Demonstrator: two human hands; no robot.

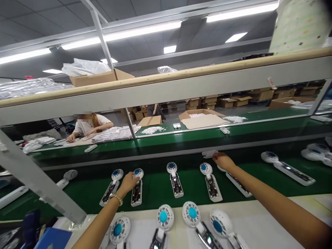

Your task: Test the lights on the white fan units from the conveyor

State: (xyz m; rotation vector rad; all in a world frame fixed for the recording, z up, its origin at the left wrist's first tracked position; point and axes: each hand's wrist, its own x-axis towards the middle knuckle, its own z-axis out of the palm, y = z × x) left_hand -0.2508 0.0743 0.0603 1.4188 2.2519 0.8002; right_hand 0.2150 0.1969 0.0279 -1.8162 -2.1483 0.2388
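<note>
My left hand (129,183) is closed at the neck of a white handheld fan (136,193), which lies on the green belt with its circuit board showing. Just left of it lies another open-bodied fan (110,190). My right hand (223,162) reaches over the belt, its fingers closed at a white piece (209,154) by the belt's far edge; part of that piece is hidden. Beneath my right wrist lies a fan (240,185). Between my hands are two more fans (176,183) with blue centres and exposed boards.
Several fans (165,217) lie on the near white worktop (280,221). A slanted metal post (38,176) stands at the left. Above the belt (155,180) runs a shelf (166,88). Across it, a person (89,126) works beside white parts and an open carton (203,121).
</note>
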